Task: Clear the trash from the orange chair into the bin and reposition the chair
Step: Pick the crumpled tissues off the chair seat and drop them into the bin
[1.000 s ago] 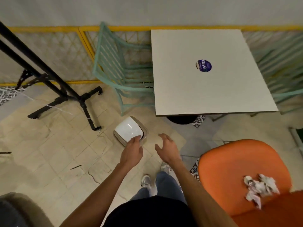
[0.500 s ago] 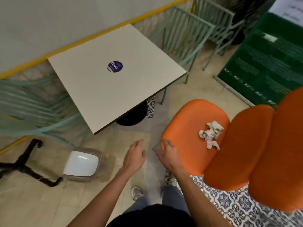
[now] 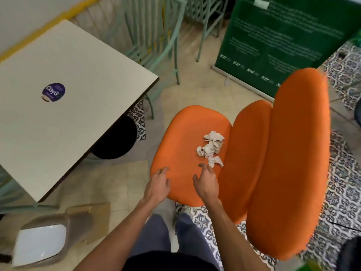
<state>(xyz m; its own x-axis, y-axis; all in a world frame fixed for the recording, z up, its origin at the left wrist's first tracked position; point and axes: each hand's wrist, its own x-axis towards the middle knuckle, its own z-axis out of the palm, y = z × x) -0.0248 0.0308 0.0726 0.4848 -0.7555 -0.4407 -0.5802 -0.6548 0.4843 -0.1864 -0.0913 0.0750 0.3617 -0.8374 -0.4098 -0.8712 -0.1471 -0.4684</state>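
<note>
White crumpled paper [image 3: 211, 148] lies in one loose heap on the chair [image 3: 181, 137] seat by its backrest. The pieces are too tangled to count. The right grip [image 3: 206, 183], spread and empty, hovers just short of the heap, likely to gather it. The left grip [image 3: 158, 185], also empty, hangs over the seat's front. One bin [image 3: 39, 245] stands well left of the chair.

Orange chair [image 3: 185, 133]: 1. Paper wads [image 3: 211, 147]: 1 cluster, piece count unclear. Bin [image 3: 41, 243]: 1. Table [image 3: 78, 75]: 1. Sticker [image 3: 53, 92]: 1. Mint chairs [image 3: 156, 42]: 2 visible. Banner [image 3: 283, 40]: 1. Hands: 2, left hand [image 3: 158, 185], right hand [image 3: 206, 182].
</note>
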